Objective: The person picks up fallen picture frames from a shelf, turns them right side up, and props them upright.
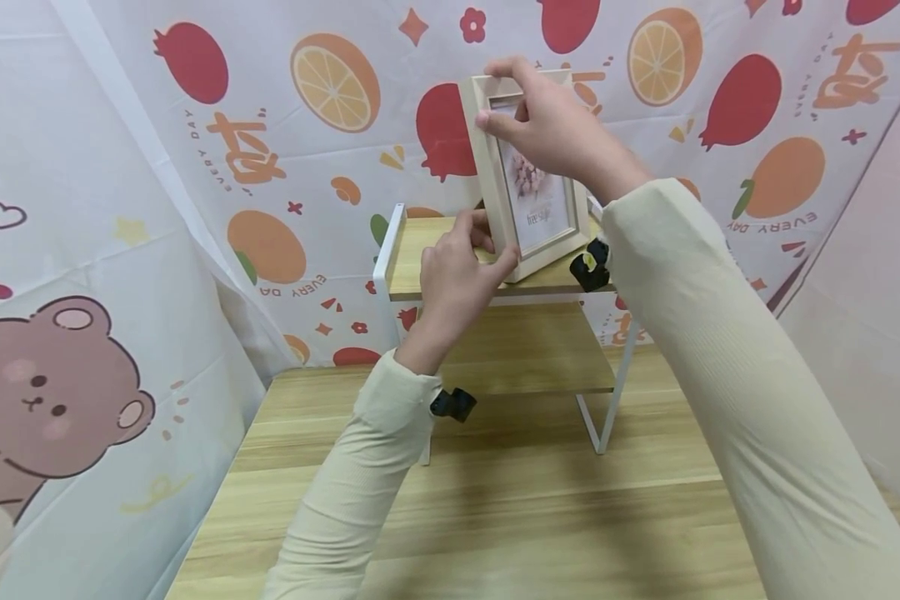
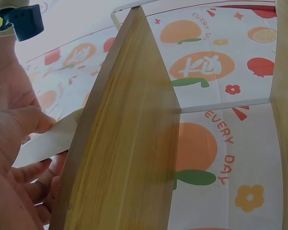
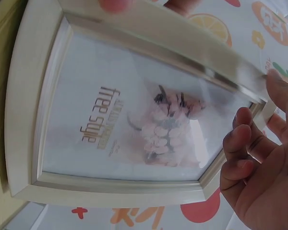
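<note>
A cream picture frame (image 1: 482,158) with a flower print and the words "free style" stands tilted over the top board (image 1: 420,250) of a small two-tier shelf. My left hand (image 1: 457,271) grips its lower left corner, thumb on the front and fingers behind. Up at the top edge, my right hand (image 1: 551,125) holds the frame between thumb and fingers. The right wrist view shows the print behind its glazing, with the right hand (image 3: 264,158) at the frame's top end. In the left wrist view the shelf board (image 2: 120,129) hides most of the frame.
The shelf's white metal legs (image 1: 607,408) stand on a wood-grain table (image 1: 510,525), with a lower board (image 1: 525,350) between them. Behind hangs a fruit-patterned cloth (image 1: 255,167); a bear-printed cloth (image 1: 52,392) hangs at the left.
</note>
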`<control>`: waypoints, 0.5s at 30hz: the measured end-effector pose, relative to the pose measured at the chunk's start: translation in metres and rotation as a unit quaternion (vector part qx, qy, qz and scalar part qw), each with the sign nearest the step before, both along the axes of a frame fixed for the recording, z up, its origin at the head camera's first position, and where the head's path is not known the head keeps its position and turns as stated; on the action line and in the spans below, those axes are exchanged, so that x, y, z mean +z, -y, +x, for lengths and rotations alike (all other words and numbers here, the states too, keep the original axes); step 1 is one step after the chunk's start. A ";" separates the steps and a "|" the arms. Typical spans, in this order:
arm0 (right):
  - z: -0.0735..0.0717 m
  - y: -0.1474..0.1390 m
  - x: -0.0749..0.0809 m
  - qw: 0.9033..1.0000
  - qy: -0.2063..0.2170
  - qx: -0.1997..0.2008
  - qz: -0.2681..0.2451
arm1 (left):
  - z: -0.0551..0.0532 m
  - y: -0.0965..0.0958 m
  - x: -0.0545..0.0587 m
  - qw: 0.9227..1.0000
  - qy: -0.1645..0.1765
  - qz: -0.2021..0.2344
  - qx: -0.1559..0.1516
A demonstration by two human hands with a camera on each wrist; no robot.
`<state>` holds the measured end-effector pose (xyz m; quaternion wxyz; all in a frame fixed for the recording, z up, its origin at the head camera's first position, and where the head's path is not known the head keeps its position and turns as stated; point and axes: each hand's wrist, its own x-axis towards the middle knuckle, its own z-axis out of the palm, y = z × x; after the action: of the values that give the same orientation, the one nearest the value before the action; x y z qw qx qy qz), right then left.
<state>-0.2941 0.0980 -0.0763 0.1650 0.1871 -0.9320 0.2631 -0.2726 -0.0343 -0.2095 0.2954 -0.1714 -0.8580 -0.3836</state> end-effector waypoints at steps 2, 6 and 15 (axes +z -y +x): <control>-0.001 -0.002 0.001 1.000 0.003 -0.008 -0.004 | 0.001 0.001 0.001 1.000 0.008 0.000 -0.001; -0.003 -0.005 0.004 1.000 0.008 -0.026 -0.006 | 0.002 0.003 0.002 1.000 0.017 -0.002 -0.001; -0.007 -0.015 0.009 0.999 0.020 -0.050 0.001 | 0.006 0.006 0.003 1.000 0.017 -0.001 -0.009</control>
<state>-0.3011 0.1133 -0.0669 0.1591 0.1353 -0.9434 0.2576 -0.2664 -0.0406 -0.2069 0.2774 -0.1732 -0.8614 -0.3886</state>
